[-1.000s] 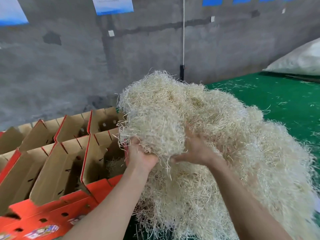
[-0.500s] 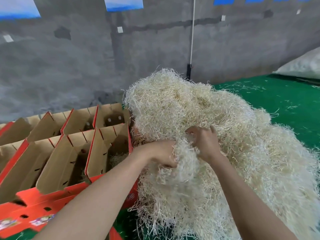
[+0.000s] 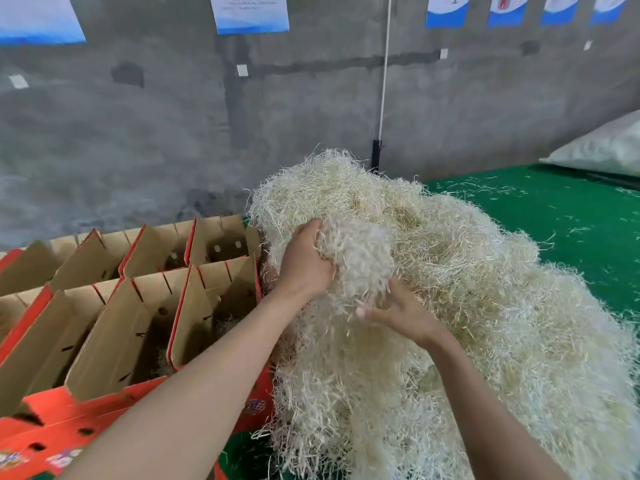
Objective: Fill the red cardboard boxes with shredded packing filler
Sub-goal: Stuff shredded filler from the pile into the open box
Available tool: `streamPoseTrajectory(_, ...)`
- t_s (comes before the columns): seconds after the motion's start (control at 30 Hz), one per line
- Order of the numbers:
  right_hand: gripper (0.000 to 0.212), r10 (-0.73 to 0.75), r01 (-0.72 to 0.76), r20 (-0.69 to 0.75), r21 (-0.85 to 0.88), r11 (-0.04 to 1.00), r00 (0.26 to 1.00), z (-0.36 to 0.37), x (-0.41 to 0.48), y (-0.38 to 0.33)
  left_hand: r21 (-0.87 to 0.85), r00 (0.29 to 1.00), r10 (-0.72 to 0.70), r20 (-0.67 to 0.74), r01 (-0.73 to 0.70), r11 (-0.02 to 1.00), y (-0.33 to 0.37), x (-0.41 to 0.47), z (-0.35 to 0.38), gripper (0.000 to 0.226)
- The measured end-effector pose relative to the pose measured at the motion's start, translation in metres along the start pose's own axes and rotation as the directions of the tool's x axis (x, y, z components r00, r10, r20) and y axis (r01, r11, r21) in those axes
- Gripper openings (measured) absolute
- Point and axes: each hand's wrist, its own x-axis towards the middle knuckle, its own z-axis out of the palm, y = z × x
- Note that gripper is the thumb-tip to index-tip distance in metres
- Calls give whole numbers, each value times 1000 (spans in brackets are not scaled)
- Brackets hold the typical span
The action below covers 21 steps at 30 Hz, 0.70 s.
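The filler (image 3: 485, 289) lies in a big heap on the green counter (image 3: 554, 220). The left grip (image 3: 306, 261) is clamped on a clump (image 3: 356, 258) near the top of the heap; the right grip (image 3: 405, 313) holds the same clump from below, with its fingers curled up into it. The red boxes (image 3: 114, 327) stand open just left of the heap, touching it; a few shreds lie in the nearest box (image 3: 214, 306); a white sack (image 3: 606, 147) lies far back on the right.

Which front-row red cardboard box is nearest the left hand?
The rightmost red cardboard box, beside the pale shredded filler pile that the left hand grips; the others stand farther left.
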Motion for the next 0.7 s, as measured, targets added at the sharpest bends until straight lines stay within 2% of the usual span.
streamPoseTrajectory(0.03,73,66,-66,-4,42,997,998,4,4,1,-167,997,-56,49,63,984,6,-1,1,72)
streamPoseTrajectory(0.1,42,180,-167,-140,96,981,974,18,14,-1,-395,982,-87,165,147,907,16,-5,3,71)
streamPoseTrajectory(0.17,21,142,-163,-333,-36,986,932,31,25,-1,-527,987,-75,144,140,838,17,-5,3,57)
streamPoseTrajectory(0.2,20,90,-146,-391,-117,982,916,34,29,1,-569,993,-84,80,114,815,16,-3,-1,52)
streamPoseTrajectory(0.27,49,46,-197,-446,-300,933,894,34,29,9,-598,986,-147,-78,71,798,12,2,-11,49)
streamPoseTrajectory(0.3,60,48,-254,-454,-407,878,890,30,26,19,-611,973,-182,-141,59,789,9,4,-16,47)
streamPoseTrajectory(0.37,58,102,-381,-476,-539,751,873,25,14,44,-646,945,-228,-234,24,763,4,9,-24,45)
streamPoseTrajectory(0.43,51,249,-493,-465,-534,686,850,25,-1,65,-677,917,-277,-287,11,736,2,16,-32,53)
streamPoseTrajectory(0.47,55,311,-516,-432,-520,681,846,25,-5,69,-676,914,-287,-289,18,737,2,18,-35,54)
streamPoseTrajectory(0.53,77,373,-490,-324,-474,731,869,17,-4,59,-676,921,-303,-243,63,734,3,19,-37,49)
streamPoseTrajectory(0.6,109,356,-411,-205,-432,803,912,-1,2,28,-705,921,-348,-177,128,698,4,14,-35,49)
streamPoseTrajectory(0.67,131,213,-309,-234,-531,789,948,-21,6,-10,-735,912,-388,-134,171,657,1,12,-35,42)
streamPoseTrajectory(0.7,138,95,-237,-275,-549,802,957,-26,9,-28,-750,906,-413,-91,210,628,-1,11,-37,36)
